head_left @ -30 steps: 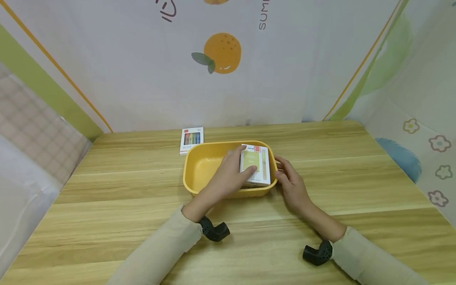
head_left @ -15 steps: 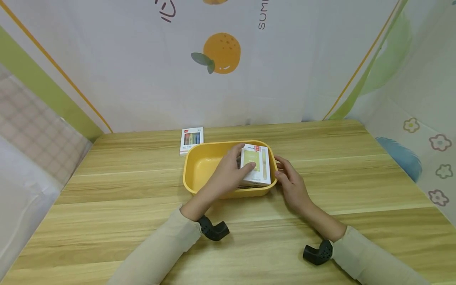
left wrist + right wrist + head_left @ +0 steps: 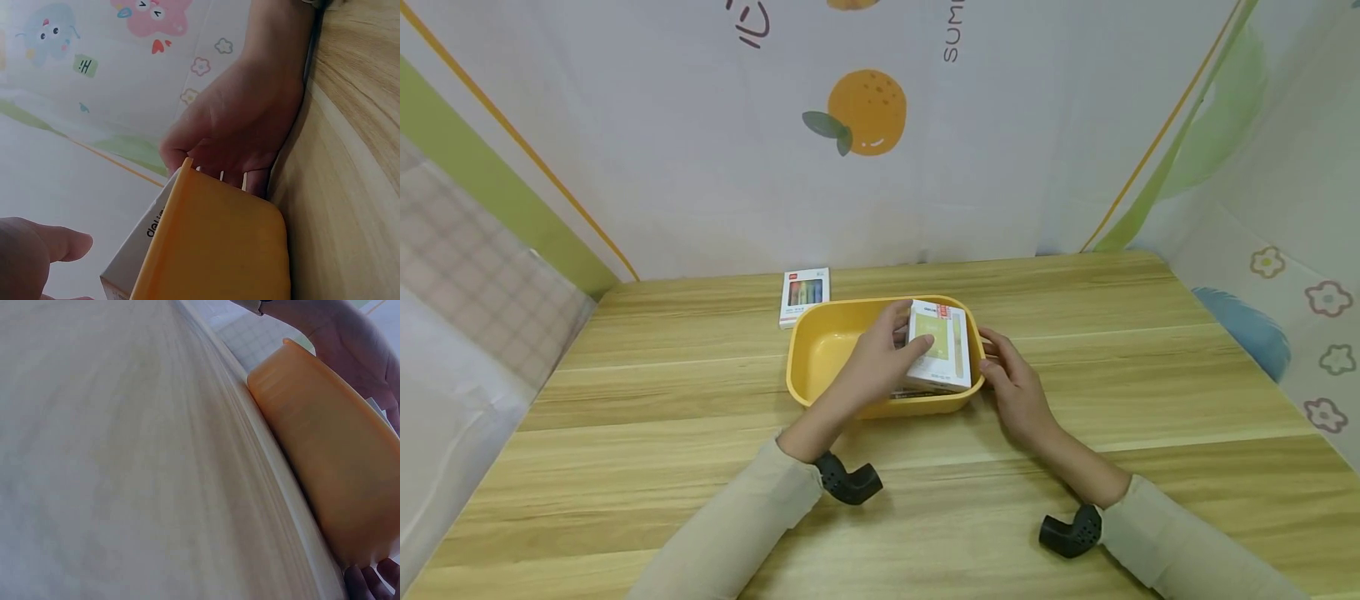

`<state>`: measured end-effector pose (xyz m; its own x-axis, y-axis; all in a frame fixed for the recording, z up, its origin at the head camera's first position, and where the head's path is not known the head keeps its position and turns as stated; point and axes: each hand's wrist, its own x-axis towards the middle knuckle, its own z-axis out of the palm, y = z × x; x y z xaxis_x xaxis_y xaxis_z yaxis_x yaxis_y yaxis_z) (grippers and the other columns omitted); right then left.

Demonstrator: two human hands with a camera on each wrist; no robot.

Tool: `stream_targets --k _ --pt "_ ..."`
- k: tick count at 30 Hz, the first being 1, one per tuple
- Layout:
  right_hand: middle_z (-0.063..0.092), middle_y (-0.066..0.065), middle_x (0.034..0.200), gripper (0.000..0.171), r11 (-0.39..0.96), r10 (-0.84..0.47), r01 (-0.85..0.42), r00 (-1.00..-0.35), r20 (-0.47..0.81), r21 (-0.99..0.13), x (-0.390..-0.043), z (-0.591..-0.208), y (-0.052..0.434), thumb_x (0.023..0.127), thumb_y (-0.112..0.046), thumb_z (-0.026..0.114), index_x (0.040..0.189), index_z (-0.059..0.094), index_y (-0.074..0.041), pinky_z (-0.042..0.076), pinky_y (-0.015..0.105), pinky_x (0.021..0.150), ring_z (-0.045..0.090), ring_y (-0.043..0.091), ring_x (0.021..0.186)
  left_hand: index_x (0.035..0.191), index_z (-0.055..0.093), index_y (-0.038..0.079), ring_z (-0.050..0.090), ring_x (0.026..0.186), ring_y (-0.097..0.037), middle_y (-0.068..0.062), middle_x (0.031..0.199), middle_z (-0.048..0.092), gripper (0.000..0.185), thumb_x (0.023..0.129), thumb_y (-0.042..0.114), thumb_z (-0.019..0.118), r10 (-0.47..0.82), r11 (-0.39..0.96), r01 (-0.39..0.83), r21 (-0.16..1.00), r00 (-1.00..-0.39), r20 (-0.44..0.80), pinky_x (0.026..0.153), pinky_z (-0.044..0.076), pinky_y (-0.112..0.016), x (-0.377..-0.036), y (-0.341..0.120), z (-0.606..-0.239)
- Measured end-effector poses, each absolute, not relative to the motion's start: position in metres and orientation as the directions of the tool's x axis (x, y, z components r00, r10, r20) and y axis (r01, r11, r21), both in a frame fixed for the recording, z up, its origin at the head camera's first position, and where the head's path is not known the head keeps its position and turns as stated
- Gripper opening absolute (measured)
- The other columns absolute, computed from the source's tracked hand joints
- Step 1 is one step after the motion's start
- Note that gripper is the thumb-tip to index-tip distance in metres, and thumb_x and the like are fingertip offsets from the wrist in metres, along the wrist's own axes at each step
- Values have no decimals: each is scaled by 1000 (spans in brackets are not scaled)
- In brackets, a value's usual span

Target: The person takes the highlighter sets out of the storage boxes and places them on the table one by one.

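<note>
Behind everything, a fruit-printed white curtain [image 3: 1000, 167]; before it, a wood-grain table [image 3: 625, 467]. Near the middle of that, a yellow plastic tub [image 3: 820, 350], set lengthwise across the person's front, presumably for easy access from both sides. Round the tub's right end, the right hand [image 3: 1018, 396], with thumb at the rim and fingers bent against the outer wall: a hold likely meant against sliding. Over the near rim, the left hand [image 3: 883, 358], with thumb above the carton, seemingly clear of it in the left wrist view, and fingers along its left side; tips hidden, so impossible to tell whether gripping. In the tub's right half, the white deli carton [image 3: 942, 358], tilted, left side higher. Behind the tub's left back corner, a windowed pack of coloured sticks [image 3: 805, 292], flat, perhaps out of the way. Under the carton's near edge, a dark-lettered strip [image 3: 913, 392], mostly hidden, maybe the cause of the tilt.
</note>
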<state>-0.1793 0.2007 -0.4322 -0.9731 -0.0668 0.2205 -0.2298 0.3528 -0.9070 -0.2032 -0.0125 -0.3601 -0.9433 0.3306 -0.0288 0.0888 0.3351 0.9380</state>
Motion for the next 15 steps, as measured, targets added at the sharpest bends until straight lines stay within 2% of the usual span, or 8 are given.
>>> stream_targets --k 15 --pt "58 22 140 45 361 -66 -225 -974 216 -905 -180 -433 201 105 -12 43 151 44 -8 45 7 93 61 33 125 154 39 12 52 139 -30 -13 158 42 60 101 26 62 316 326 55 944 -947 -53 93 60 -39 -206 -14 -360"
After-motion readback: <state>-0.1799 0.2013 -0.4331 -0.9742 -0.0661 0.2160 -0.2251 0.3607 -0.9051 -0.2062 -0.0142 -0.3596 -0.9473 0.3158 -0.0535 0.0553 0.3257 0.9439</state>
